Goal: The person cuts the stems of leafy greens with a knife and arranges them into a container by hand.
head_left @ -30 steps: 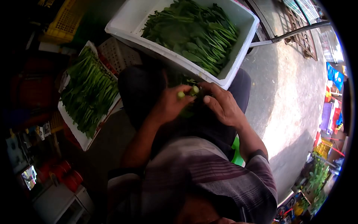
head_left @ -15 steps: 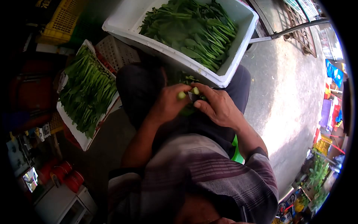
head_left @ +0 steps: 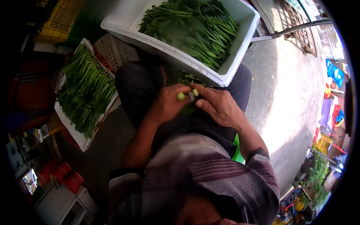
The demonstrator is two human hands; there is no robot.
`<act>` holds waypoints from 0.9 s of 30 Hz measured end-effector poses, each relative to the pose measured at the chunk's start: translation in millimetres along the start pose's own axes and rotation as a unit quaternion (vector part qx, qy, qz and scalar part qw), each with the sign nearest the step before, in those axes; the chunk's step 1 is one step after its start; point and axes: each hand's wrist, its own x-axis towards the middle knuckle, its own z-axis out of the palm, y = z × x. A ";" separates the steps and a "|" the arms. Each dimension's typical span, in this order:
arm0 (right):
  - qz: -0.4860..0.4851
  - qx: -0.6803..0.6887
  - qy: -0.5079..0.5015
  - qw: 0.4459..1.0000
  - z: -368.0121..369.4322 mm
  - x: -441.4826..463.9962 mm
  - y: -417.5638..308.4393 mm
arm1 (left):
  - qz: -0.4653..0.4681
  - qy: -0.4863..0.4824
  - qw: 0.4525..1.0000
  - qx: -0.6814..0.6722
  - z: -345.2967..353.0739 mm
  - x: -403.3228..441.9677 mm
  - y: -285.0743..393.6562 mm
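My left hand (head_left: 168, 104) is curled around pale-ended green stems (head_left: 180, 96), just off the near edge of the white box (head_left: 165, 51) of leafy greens (head_left: 198, 33). My right hand (head_left: 221, 107) is half curled, forefinger at a stem's end, a blade-like sliver (head_left: 191, 96) between; whether I grip it I cannot tell. Off left, a printed card (head_left: 44, 130) is too small to read.

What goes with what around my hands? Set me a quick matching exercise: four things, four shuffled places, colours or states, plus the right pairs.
Things:
1. foam box
2. left hand
3. crate at upper left
4. floor on the right

Descriptions:
A. yellow
B. partly lit by bright light
C. white, with leafy greens inside
D. holding a pale-ended stem

Right pairs: 1-C, 2-D, 3-A, 4-B
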 end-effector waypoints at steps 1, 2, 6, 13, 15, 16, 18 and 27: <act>0.002 0.000 -0.002 1.000 0.0 -0.1 0.1 | -0.002 -0.003 1.000 -0.005 -0.1 -0.1 -0.4; 0.002 0.002 -0.003 1.000 -0.1 -0.1 -0.2 | -0.004 -0.007 1.000 -0.009 -0.4 0.0 -1.1; 0.003 0.010 0.006 1.000 0.7 0.6 -1.1 | 0.006 -0.009 1.000 -0.010 0.0 -0.6 -4.5; 0.035 0.137 -0.005 0.990 6.3 -2.5 9.6 | -0.043 -0.014 0.999 -0.010 -1.8 -2.4 -2.9; 0.081 0.126 -0.007 0.989 4.4 -4.6 9.3 | -0.061 -0.021 0.998 -0.013 -1.1 -1.6 1.2; 0.104 0.120 -0.007 0.987 3.1 -6.1 9.2 | -0.052 -0.006 0.998 -0.030 -0.2 -2.2 0.4; 0.121 0.100 0.012 0.988 4.8 -12.4 13.8 | -0.033 0.024 0.997 -0.064 0.7 -2.9 -3.0; 0.259 0.099 -0.041 0.960 15.6 -15.6 27.3 | -0.129 0.009 0.974 -0.184 -12.5 -4.5 -12.4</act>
